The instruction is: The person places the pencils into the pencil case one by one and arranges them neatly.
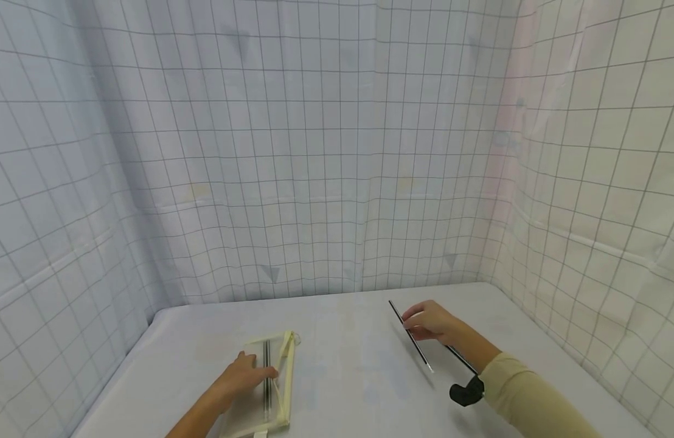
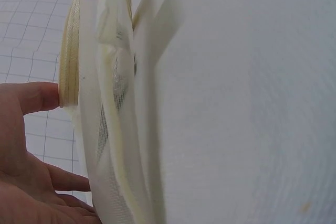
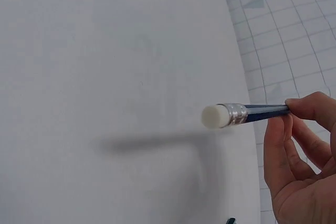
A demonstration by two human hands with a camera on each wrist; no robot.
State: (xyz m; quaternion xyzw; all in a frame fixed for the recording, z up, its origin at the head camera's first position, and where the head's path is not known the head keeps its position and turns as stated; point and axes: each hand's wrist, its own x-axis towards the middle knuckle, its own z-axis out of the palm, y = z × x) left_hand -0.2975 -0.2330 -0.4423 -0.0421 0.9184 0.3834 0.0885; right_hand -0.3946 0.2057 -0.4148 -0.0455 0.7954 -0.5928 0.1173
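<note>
A cream-trimmed see-through mesh pouch (image 1: 286, 389) lies on the table at the left, with dark pencils (image 1: 267, 389) showing through it. My left hand (image 1: 243, 377) rests on it, fingers spread; in the left wrist view its thumb (image 2: 42, 97) touches the zipper strip (image 2: 69, 61) and the other fingertips meet the mesh. At the right, my right hand (image 1: 431, 321) pinches a dark pencil (image 1: 416, 345) between thumb and fingertips, above the table. The pencil's white eraser (image 3: 212, 116) and silver ferrule face the right wrist camera. A second pencil (image 1: 462, 358) is partly hidden by my right forearm.
A white cloth covers the table (image 1: 342, 359). White sheets with a grid pattern (image 1: 326, 152) hang behind it and on both sides. A black device (image 1: 468, 391) sits at my right wrist, beside the cream sleeve (image 1: 525, 389).
</note>
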